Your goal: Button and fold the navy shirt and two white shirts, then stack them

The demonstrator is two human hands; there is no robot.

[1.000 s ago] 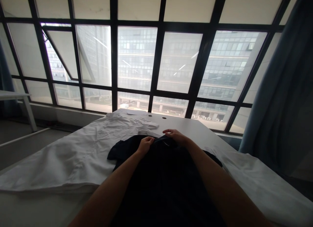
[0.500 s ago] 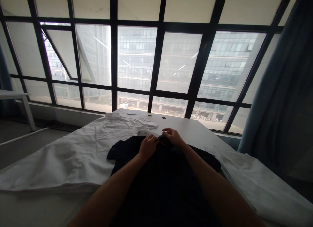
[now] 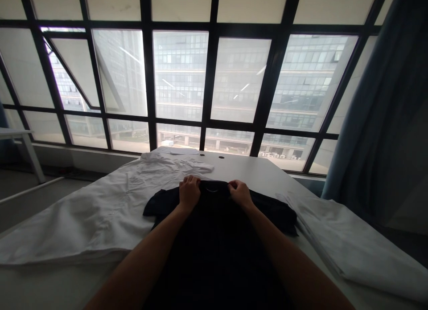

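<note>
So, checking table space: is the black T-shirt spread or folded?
Spread: the black T-shirt lies flat, sleeves out both sides, collar between the left hand and right hand.

A long white surface (image 3: 254,167) runs out toward the window, with two round black grommet holes (image 3: 221,157) near its far end. A creased white button-front coat (image 3: 96,221) spreads across its left side — a black garment (image 3: 214,243) lies in the middle, against the coat — and a folded white cloth (image 3: 337,238) lies along the right.
</note>
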